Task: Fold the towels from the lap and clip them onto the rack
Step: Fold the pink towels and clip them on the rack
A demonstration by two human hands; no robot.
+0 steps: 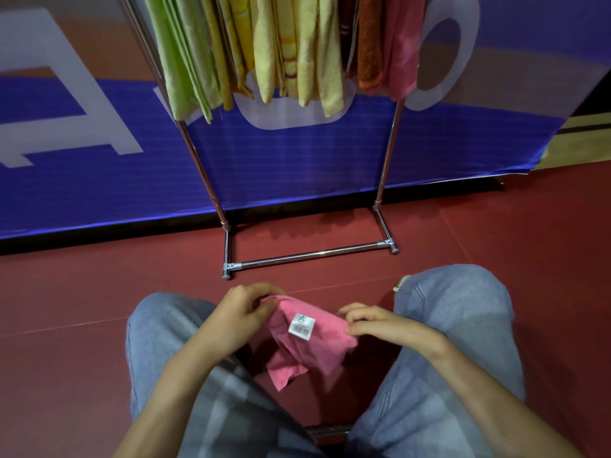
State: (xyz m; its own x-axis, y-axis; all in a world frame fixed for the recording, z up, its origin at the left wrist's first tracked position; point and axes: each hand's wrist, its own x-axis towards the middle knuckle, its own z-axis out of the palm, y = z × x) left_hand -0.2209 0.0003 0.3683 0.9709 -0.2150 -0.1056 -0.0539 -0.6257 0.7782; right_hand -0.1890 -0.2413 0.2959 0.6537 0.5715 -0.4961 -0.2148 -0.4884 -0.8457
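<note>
A small pink towel (307, 348) with a white barcode label (301, 326) hangs crumpled between my knees. My left hand (243, 312) pinches its upper left corner, and my right hand (370, 322) pinches its upper right edge. In front of me stands a chrome rack (310, 255). Several green, yellow, orange and pink towels (284, 51) hang from it; its top bar and any clips are out of view.
My legs in grey trousers (463, 325) are spread on either side of the towel. The floor is dark red. A blue and white banner (99, 166) stands upright behind the rack. A metal bar (327, 431) shows low between my legs.
</note>
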